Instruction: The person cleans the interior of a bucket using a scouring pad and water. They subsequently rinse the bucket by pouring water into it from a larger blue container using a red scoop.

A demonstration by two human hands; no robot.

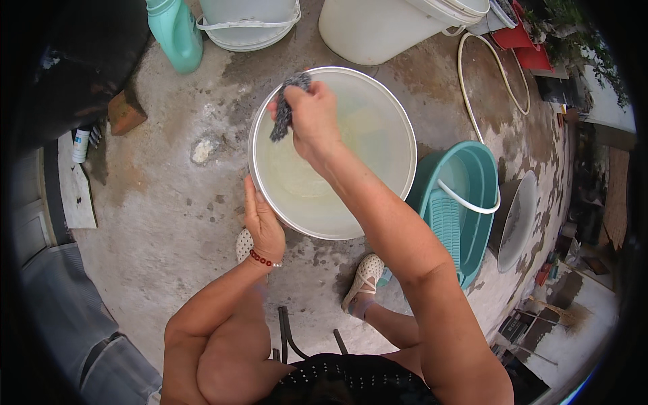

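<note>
A large round metal basin with a shiny rim stands before me, a shallow pool of cloudy pale liquid showing inside. Pinched in my right hand is a dark grey mesh cloth or scrubber, pressed at the upper left of the rim, with some fingertips over the outer edge. My left hand supports the basin's lower left outer side, fingers stretched along the wall and thumb near the rim; a red and white bead bracelet circles that wrist. What the left fingers do behind the wall is partly hidden.
To the right stands a teal plastic tub with a built-in washboard and a white hose in it; a metal bowl leans beyond. White buckets and a turquoise detergent bottle stand ahead. A brick lies left on the stained concrete floor.
</note>
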